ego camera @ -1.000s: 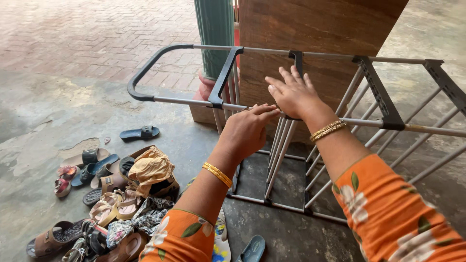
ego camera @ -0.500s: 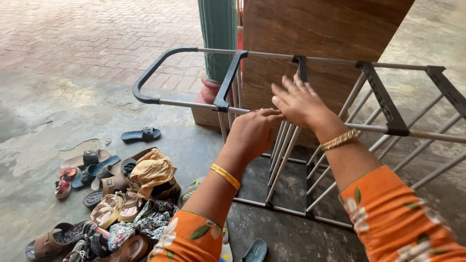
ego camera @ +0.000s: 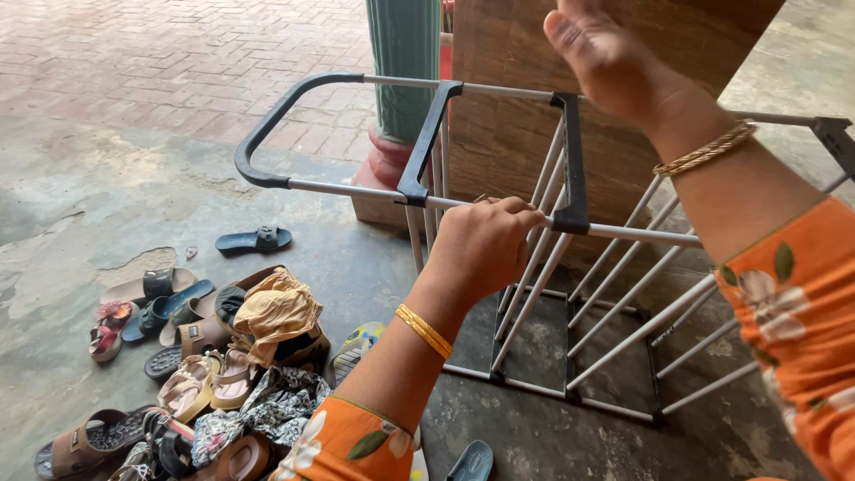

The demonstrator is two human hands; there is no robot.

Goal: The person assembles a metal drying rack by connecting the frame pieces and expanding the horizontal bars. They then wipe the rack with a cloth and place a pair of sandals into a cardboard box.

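A metal shoe rack [ego camera: 570, 160] with silver rods and black plastic brackets stands in front of me. My left hand [ego camera: 485, 245] is closed over the rack's near top rod, beside a black bracket. A gold bangle circles that wrist. My right hand [ego camera: 614, 62] is raised above the rack's far top rod, fingers apart, holding nothing. It also wears a gold bangle. Both arms have orange flowered sleeves.
A heap of sandals and slippers [ego camera: 191, 356] with a yellow cloth [ego camera: 276, 312] lies on the concrete floor at the left. A lone dark slipper [ego camera: 254, 239] sits apart. Behind the rack stand a green pillar [ego camera: 405, 62] and a wooden board [ego camera: 508, 134].
My right hand has lifted off the rack's far rod and risen toward the top of the view. My left hand has stayed on the near rod. The view has moved closer.
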